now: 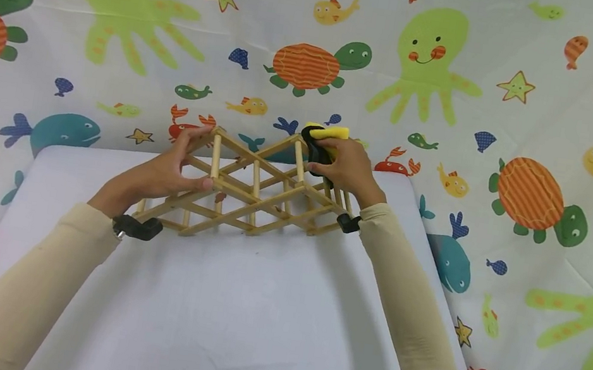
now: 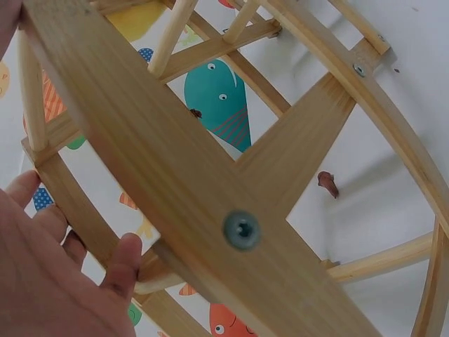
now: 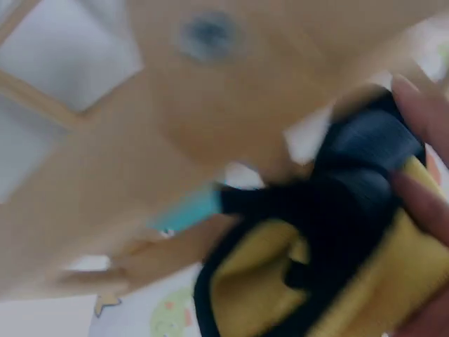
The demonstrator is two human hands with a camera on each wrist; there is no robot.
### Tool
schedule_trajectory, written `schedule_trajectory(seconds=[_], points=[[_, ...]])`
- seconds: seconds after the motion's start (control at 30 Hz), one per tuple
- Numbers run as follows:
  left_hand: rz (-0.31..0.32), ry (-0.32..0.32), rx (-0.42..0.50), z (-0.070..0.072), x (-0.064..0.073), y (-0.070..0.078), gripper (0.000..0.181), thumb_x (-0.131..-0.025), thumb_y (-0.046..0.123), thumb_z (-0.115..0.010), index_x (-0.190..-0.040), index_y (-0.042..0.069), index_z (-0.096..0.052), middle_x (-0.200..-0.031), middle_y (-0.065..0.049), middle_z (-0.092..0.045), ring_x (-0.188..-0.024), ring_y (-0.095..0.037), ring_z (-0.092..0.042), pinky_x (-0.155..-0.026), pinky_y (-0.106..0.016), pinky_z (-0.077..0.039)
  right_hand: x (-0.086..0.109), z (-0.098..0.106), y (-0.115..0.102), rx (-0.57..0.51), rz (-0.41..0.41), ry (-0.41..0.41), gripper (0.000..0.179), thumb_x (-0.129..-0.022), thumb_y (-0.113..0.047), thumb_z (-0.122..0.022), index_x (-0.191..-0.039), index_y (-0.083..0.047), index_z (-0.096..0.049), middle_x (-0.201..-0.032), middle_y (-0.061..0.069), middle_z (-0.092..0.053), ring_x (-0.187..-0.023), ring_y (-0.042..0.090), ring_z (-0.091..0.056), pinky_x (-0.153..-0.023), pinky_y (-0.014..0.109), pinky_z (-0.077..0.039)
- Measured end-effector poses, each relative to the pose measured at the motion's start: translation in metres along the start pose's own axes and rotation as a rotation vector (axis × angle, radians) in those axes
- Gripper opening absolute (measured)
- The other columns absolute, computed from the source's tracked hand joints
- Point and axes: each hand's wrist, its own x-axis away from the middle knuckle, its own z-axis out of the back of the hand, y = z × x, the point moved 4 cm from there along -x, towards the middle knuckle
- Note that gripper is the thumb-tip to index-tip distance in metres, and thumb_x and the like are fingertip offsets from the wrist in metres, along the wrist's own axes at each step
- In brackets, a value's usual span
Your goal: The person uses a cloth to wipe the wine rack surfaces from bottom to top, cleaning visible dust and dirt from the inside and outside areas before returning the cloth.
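Note:
A folding wooden lattice rack (image 1: 237, 198), made of crossed slats and round dowels, stands near the back of the white table. At its left end my left hand (image 1: 163, 168) holds it, thumb in front and fingers behind the upper slat. In the left wrist view, the fingertips (image 2: 126, 256) lie along a slat, and a metal screw (image 2: 241, 229) joins two slats. My right hand (image 1: 345, 163) grips a black-and-yellow cloth-like piece (image 3: 351, 203) at the rack's upper right corner. That piece overlaps the slats in the right wrist view, which is blurred; its exact kind cannot be made out.
The white-covered table (image 1: 248, 318) stretches out in front of the rack. Behind and around it hangs a sheet (image 1: 358, 2) printed with sea animals. A small brown bit (image 2: 327, 184) shows beyond the slats. Black wrist mounts (image 1: 137, 227) sit close to the rack's lower edge.

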Motion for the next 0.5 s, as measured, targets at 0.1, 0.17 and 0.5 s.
schedule_trajectory(seconds=[0.1, 0.17, 0.5], points=[[-0.017, -0.005, 0.011, 0.000, -0.001, 0.001, 0.110, -0.093, 0.037, -0.083, -0.168, 0.030, -0.003, -0.181, -0.004, -0.002, -0.168, -0.037, -0.004, -0.127, -0.076, -0.015, 0.000, -0.002, 0.002, 0.024, -0.036, 0.054, 0.052, -0.093, -0.039, -0.083, -0.140, -0.019, -0.071, -0.141, 0.009, -0.071, -0.130, 0.035, -0.062, -0.107, 0.053, -0.052], [-0.017, -0.012, 0.016, -0.001, -0.001, 0.001, 0.110, -0.093, 0.037, -0.083, -0.168, 0.030, -0.003, -0.181, -0.004, -0.002, -0.167, -0.037, -0.005, -0.127, -0.076, -0.015, 0.001, -0.003, 0.003, 0.013, -0.060, 0.076, 0.050, -0.093, -0.038, -0.083, -0.138, -0.019, -0.072, -0.140, 0.009, -0.070, -0.130, 0.034, -0.062, -0.107, 0.053, -0.052], [-0.006, -0.002, 0.010, 0.001, 0.002, 0.000, 0.109, -0.093, 0.034, -0.082, -0.168, 0.031, -0.003, -0.180, -0.005, -0.004, -0.167, -0.037, -0.006, -0.127, -0.076, -0.016, 0.002, -0.012, -0.005, 0.038, 0.004, 0.119, 0.053, -0.094, -0.036, -0.080, -0.139, -0.013, -0.067, -0.139, 0.012, -0.068, -0.126, 0.034, -0.062, -0.103, 0.053, -0.055]])
